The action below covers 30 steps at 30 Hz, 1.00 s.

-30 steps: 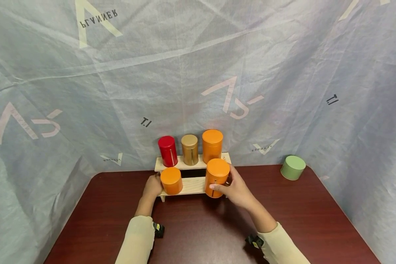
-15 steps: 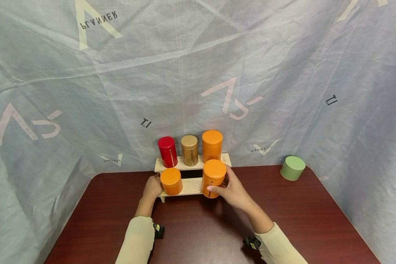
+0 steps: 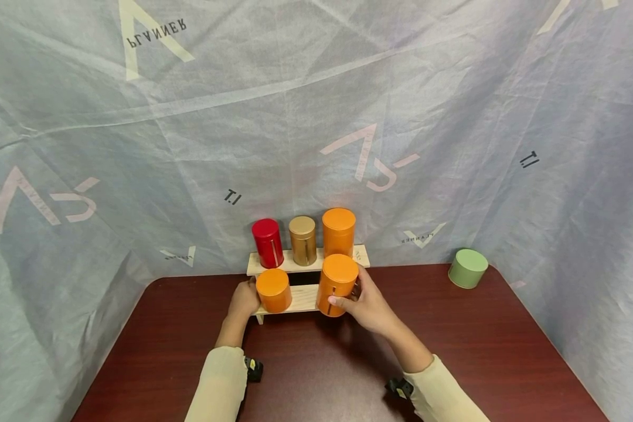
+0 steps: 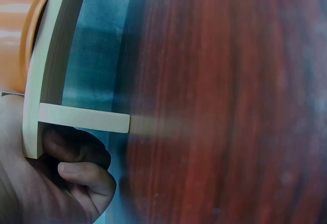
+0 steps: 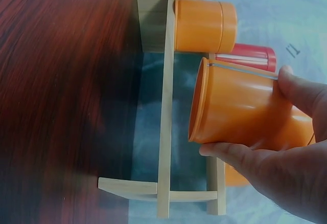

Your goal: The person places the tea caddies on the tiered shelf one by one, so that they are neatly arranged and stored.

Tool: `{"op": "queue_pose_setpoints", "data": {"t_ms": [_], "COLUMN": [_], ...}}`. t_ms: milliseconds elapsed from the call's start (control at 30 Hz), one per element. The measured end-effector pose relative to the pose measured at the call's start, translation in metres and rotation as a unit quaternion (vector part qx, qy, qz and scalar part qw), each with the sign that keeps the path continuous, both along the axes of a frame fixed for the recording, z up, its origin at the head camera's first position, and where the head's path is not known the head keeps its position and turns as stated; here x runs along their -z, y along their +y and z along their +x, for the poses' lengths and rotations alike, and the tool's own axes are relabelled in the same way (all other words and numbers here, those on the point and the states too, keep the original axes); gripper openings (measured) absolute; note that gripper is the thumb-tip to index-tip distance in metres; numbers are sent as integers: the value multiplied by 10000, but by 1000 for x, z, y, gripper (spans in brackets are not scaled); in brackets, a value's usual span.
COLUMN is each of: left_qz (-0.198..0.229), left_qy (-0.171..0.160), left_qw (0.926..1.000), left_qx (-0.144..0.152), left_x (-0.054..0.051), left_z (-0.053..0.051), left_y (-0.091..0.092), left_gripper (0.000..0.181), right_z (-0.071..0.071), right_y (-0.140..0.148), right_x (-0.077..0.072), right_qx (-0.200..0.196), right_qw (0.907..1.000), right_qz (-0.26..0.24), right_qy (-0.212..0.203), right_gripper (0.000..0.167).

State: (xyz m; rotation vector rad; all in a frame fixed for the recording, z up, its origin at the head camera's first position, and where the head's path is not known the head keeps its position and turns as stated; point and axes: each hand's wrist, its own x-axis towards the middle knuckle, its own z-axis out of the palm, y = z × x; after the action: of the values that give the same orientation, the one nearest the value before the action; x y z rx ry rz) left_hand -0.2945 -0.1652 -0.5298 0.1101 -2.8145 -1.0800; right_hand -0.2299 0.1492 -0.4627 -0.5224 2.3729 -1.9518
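My right hand [image 3: 373, 308] grips a tall orange tin [image 3: 339, 269] round its side, thumb at the front. In the right wrist view, the base of this tall orange tin [image 5: 235, 106] is a little apart from the lower board of a two-tier wooden shelf [image 5: 164, 127]. At the shelf's left end, my left hand [image 3: 244, 299] grips the lower board; the left wrist view shows curled fingers [image 4: 87, 178] under the board's end. A short orange tin [image 3: 274, 290] stands on the lower tier beside that hand.
On the upper tier stand a red tin [image 3: 267, 243], a gold tin [image 3: 303, 240] and another tall orange tin [image 3: 339, 231]. A green tin [image 3: 468, 268] sits at the dark table's [image 3: 306, 369] far right corner. A grey cloth [image 3: 274, 117] hangs behind.
My right hand has moved left a short way along the front of the shelf with the tall orange tin. The left hand has kept its place on the shelf end.
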Motion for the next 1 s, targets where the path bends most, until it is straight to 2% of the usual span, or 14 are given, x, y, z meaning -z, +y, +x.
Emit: {"op": "queue_pose_setpoints", "data": {"t_ms": [367,500,700,1000], "left_qz": [-73,61,219,169], "left_qy": [7,-74,-143,-195], "left_qw": [10000,9999,9995,9996], "left_qx": [-15,-76,-157,-130], "left_x": [2,2,3,3], "left_z": [0,0,-1,-2], "left_y": [-1,-1,-2,-2], "left_gripper": [51,55,59,59], "right_z": [-1,-2,-3,-4], "right_y": [-8,-11,-16,-23], "right_x": [4,5,7,7], "right_qx": [-73,-115,-316,-446], "right_qw": [9999,9996,9991,9988], "right_qz": [69,159,36,-99], "right_qy": [70,202,275,199], "right_gripper": [85,85,83,82]}}
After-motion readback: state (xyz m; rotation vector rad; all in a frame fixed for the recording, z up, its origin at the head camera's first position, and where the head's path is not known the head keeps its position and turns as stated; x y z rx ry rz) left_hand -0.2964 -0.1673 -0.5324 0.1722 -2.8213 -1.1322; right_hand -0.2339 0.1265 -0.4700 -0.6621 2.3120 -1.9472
